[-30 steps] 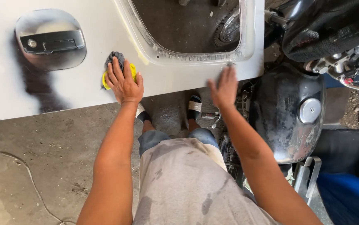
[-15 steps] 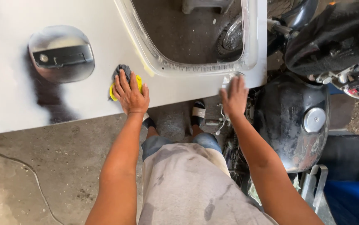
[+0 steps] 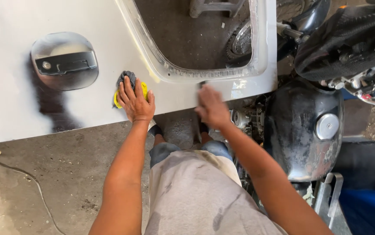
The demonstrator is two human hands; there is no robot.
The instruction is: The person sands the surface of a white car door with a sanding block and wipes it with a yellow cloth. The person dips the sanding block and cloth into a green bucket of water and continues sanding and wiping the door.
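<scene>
Starting at the far left, the white car door panel (image 3: 13, 65) lies flat with the concrete floor (image 3: 43, 182) showing below its lower edge. Around the door handle recess (image 3: 64, 61) the surface is bare grey metal, and a dark smudge runs down from it to the panel's edge; judging by that patch, the rubbing-down there looks largely done, while the wide white area further left looks untouched.

Next comes the left hand (image 3: 135, 102), pressed flat on the panel with its fingers spread over a yellow pad wrapped in dark abrasive cloth (image 3: 126, 87). It bears down on the pad rather than closing around it. The pad sits just right of the handle recess and below the window opening (image 3: 196, 39). The paint around it is still white, so this stretch seems only begun.

The window opening holds no glass; through it show the floor and part of a stand.

The right hand (image 3: 211, 106) rests open and empty on the panel's lower edge below the frame, blurred, well apart from the left.

Furthest right stands a motorcycle, its black fuel tank (image 3: 305, 126) closed by a round metal cap (image 3: 328, 126), so its contents cannot be seen.
</scene>
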